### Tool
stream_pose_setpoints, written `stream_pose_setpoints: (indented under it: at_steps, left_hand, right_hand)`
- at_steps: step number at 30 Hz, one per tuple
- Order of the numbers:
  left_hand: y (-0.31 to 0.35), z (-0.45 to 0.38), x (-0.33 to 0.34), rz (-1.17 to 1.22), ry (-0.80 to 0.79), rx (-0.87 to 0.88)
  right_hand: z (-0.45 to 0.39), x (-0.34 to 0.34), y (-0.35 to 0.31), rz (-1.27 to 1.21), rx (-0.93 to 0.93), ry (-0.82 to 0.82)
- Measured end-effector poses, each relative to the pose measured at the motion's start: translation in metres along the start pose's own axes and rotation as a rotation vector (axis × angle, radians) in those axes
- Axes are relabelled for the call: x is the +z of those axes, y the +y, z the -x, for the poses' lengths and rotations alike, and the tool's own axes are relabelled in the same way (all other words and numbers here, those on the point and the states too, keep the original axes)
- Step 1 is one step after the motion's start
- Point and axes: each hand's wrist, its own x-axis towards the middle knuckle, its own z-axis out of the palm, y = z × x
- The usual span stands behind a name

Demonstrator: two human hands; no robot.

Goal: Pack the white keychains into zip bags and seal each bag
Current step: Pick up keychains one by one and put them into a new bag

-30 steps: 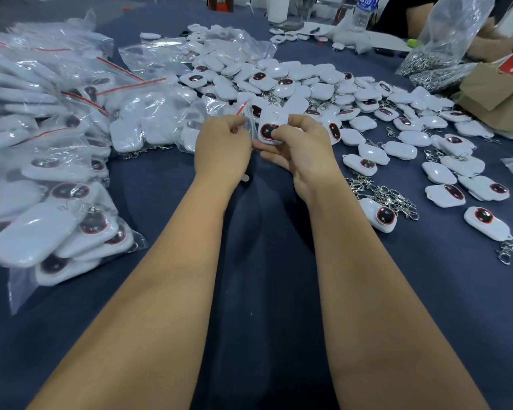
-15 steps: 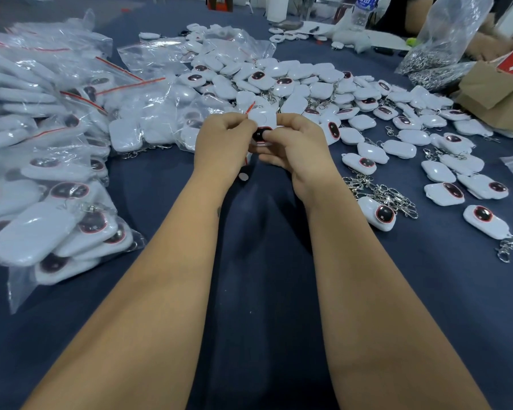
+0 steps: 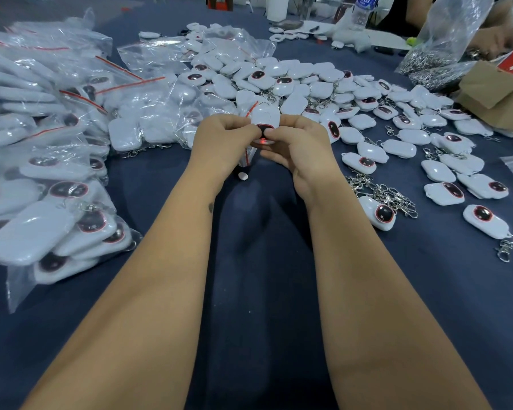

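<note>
Head view. One white keychain (image 3: 265,121) is held upright between the two hands, above the dark blue tabletop (image 3: 258,261) and just in front of the loose pile of keychains (image 3: 302,84). Its long axis stands roughly vertical, the dark red-rimmed button end lowermost. The left hand (image 3: 219,140) is curled, thumb and fingers pinching the keychain's left side together with a clear zip bag (image 3: 247,155), whose red seal strip shows above and below the hand. The right hand (image 3: 296,143) is curled likewise, its thumb pressed on the button end. Both hands lie equally near the keychain; it sits directly between them.

How far the keychain is seated in the bag cannot be told. The seal is judged not yet closed.

Filled bags (image 3: 51,161) are heaped left of the keychain, loose stock right and beyond. A strip of bare tabletop lies below the hands, save for one small white piece (image 3: 243,176).
</note>
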Motion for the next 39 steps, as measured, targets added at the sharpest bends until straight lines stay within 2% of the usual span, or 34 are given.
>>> stream_pose_setpoints:
  at_steps: [21, 31, 39]
  left_hand:
    - [0.0043, 0.0071, 0.0024, -0.184, -0.049, 0.079]
    - [0.0039, 0.0067, 0.0020, -0.123, -0.028, 0.065]
    - [0.0055, 0.0061, 0.0018, -0.012, -0.001, 0.003]
  right_hand:
    - [-0.0002, 0.0041, -0.0006, 0.010, 0.009, 0.016]
    - [0.0020, 0.0042, -0.0002, -0.004, -0.025, 0.057]
    - [0.0016, 0.0044, 0.0013, 0.102, -0.057, 0.066]
